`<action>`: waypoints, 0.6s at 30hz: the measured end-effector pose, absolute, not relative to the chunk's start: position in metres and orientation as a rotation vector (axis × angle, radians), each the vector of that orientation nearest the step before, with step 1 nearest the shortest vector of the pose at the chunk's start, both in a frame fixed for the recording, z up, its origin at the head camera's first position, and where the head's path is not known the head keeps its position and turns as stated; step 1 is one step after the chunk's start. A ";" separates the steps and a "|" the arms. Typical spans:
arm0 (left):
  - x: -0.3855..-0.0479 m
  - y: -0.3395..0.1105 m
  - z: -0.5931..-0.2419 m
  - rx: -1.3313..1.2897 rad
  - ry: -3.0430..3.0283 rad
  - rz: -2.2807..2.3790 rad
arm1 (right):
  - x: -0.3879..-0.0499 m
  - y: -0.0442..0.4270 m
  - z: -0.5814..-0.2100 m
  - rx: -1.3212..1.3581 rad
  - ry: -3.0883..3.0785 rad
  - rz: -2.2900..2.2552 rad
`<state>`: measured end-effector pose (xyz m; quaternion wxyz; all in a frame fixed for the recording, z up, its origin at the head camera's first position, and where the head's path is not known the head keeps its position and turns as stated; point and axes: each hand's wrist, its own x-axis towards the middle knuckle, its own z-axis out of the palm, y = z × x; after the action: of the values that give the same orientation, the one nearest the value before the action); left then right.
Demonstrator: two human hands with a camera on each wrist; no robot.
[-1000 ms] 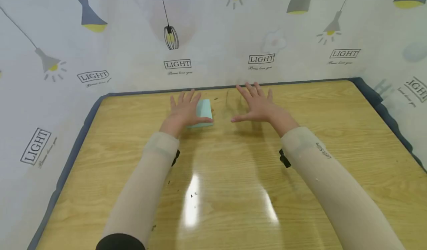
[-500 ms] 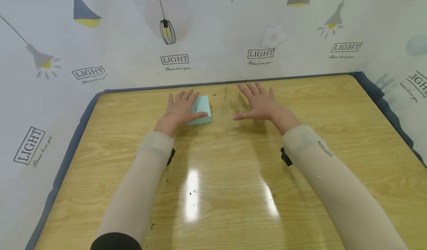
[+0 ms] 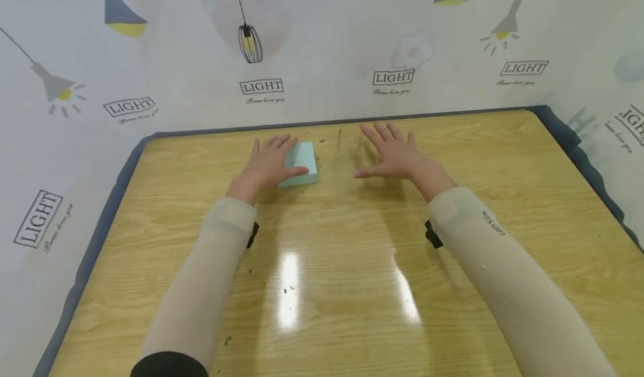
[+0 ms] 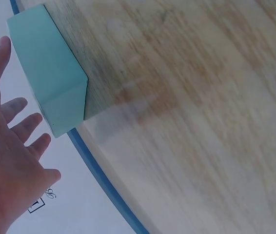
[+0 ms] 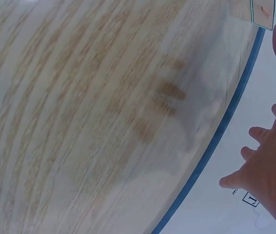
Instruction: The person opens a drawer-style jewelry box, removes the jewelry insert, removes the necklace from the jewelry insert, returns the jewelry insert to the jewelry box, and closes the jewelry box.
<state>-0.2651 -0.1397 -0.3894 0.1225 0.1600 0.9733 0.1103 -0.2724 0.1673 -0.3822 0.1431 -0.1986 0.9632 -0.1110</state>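
A pale teal box [image 3: 304,163] lies near the table's back edge in the head view. My left hand [image 3: 266,167], fingers spread, hovers over its left side; in the left wrist view the hand [image 4: 11,161] is beside the teal box [image 4: 50,68] with a gap at the lower fingers; thumb contact I cannot tell. To the right, my right hand [image 3: 394,156] is spread above the table and holds nothing. The right wrist view has the right hand [image 5: 269,165] at the right edge, with a clear-edged part of the box [image 5: 263,13] at the top corner.
The wooden table [image 3: 342,243] has a dark blue edge and small dark specks at its lower left. A whitish wall covering [image 3: 327,47] printed with lamps and lettering rises behind it and at both sides. Light reflections lie across the tabletop.
The left hand has shifted a little left relative to the box, so more of the box's top shows. The right hand has barely moved. The head view has tilted slightly downward.
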 end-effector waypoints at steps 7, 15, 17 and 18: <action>-0.265 -0.139 -0.388 0.473 2.819 0.313 | -0.271 0.171 -0.383 -0.572 2.788 -0.321; -0.264 -0.139 -0.384 0.414 2.790 0.368 | -0.268 0.169 -0.383 -0.575 2.787 -0.327; -0.264 -0.138 -0.382 0.408 2.790 0.367 | -0.268 0.169 -0.384 -0.572 2.790 -0.334; -0.265 -0.138 -0.381 0.408 2.791 0.364 | -0.267 0.170 -0.384 -0.571 2.790 -0.337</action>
<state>-0.2647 -0.1379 -0.3809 0.1483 0.1417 0.9705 0.1265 -0.2673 0.1695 -0.3838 0.1364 -0.1971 0.9639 -0.1163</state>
